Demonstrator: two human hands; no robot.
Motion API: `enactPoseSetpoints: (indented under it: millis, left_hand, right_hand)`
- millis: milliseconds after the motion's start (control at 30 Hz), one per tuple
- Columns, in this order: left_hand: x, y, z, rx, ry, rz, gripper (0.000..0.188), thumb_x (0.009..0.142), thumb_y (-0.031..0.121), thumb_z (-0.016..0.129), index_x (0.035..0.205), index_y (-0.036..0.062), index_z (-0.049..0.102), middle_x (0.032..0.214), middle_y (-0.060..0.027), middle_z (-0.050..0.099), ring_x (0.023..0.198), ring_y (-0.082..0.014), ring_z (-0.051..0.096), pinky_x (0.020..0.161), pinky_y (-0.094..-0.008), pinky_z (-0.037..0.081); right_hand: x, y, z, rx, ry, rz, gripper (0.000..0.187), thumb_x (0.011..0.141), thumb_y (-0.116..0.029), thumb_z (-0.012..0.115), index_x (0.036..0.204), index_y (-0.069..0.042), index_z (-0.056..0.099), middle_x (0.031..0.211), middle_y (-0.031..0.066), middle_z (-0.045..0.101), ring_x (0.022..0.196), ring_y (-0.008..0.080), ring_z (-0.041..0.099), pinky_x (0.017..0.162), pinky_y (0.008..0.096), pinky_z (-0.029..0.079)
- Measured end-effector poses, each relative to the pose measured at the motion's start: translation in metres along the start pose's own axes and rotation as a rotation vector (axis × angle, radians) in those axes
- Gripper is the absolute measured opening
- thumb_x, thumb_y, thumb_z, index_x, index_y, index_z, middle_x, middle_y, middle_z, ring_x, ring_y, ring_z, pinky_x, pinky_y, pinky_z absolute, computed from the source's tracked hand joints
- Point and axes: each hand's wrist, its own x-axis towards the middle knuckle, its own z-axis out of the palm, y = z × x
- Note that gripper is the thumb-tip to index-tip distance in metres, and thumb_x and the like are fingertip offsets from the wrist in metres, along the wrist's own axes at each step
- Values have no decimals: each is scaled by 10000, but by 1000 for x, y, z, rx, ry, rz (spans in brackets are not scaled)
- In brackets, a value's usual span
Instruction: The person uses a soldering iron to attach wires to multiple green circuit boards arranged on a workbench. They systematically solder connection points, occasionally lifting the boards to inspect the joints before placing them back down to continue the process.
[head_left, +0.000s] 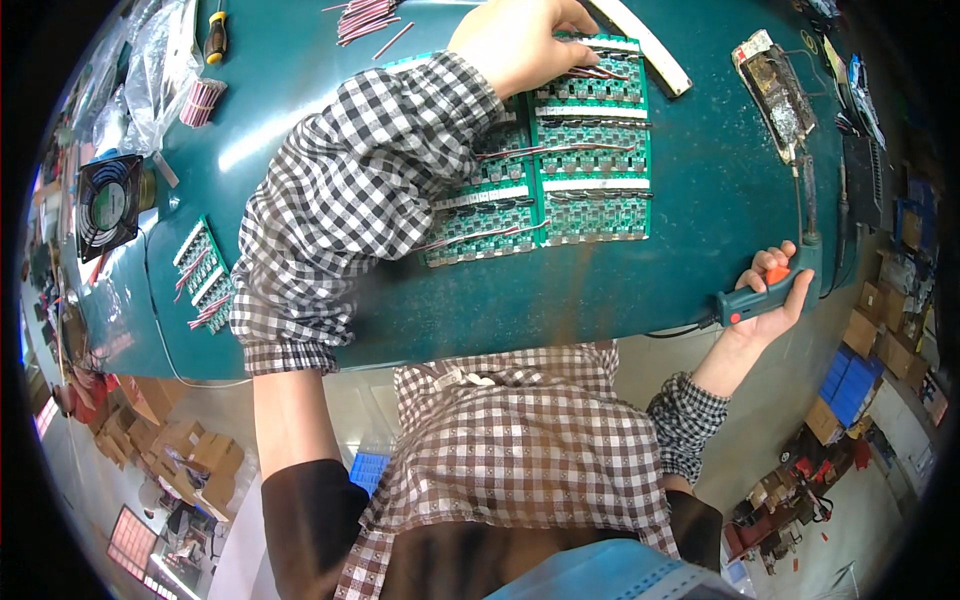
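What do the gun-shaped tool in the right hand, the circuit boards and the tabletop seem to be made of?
Gun-shaped tool: likely moulded plastic, dull green, from its rounded shell; the slim shafts ahead look metallic.
Circuit boards: probably resin laminate, green-coated, dotted with shiny metallic components.
Tabletop: smooth, semi-gloss green, reflecting a bright streak; perhaps a rubber or vinyl covering.

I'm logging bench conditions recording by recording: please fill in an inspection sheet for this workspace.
Surface: green tabletop, whitish specks around the residue-covered block.
Job's things: green circuit boards with red and black wires lying across them; trigger tool.
Clutter: screwdriver, wire bundle, plastic bags, fan.
Hands: left hand at the upper boards' wires, pinch unclear; right hand grips the trigger tool.
Cables: dark cable at the trigger tool; thin cable near the fan.
Surroundings: cardboard boxes, blue bins.
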Motion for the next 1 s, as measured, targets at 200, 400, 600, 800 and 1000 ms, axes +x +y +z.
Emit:
enactPoseSetpoints:
  millis: [200, 400, 600, 800, 1000]
  left_hand:
    - [-5, -10, -8, -54, -15, -52, 321, 780, 187, 690, 1044, 9, 652, 951, -177, 672, 865, -250, 650, 768, -331, 500]
    - [-1, -14, -6, 62, 2, 12, 292, 796, 206, 664, 1015, 12, 663, 942, -197, 659, 882, -313, 636, 791, -370, 492]
    - [-13, -12, -1, 126, 113, 102, 271, 815, 227, 646, 1013, 41, 651, 939, -171, 558, 930, -332, 570, 825, -388, 455]
    - [-13, -12, 0, 186, 98, 202, 254, 834, 226, 621, 1005, 39, 632, 954, -154, 539, 917, -324, 555, 818, -393, 448]
    - [-11, -21, 2, 185, 109, 275, 238, 838, 201, 616, 996, 23, 632, 941, -155, 543, 907, -320, 553, 817, -387, 450]
  right_hand:
    - [1, 1, 0, 12, 5, 7, 379, 954, -300, 495, 1140, 20, 417, 964, 135, 538, 921, 238, 552, 617, 309, 552]
    - [0, 1, 1, 2, 14, -2, 385, 952, -298, 499, 1139, 30, 420, 965, 142, 541, 913, 236, 556, 609, 308, 552]
    - [0, 0, 0, 3, 10, -5, 381, 951, -291, 501, 1139, 32, 423, 968, 146, 541, 915, 237, 556, 605, 309, 545]
    - [0, 1, 1, 7, 5, 1, 377, 954, -282, 497, 1144, 35, 422, 971, 151, 541, 926, 241, 555, 615, 311, 543]
    - [1, 1, 1, 18, -6, 2, 379, 955, -283, 494, 1146, 36, 421, 973, 155, 544, 931, 247, 556, 619, 313, 545]
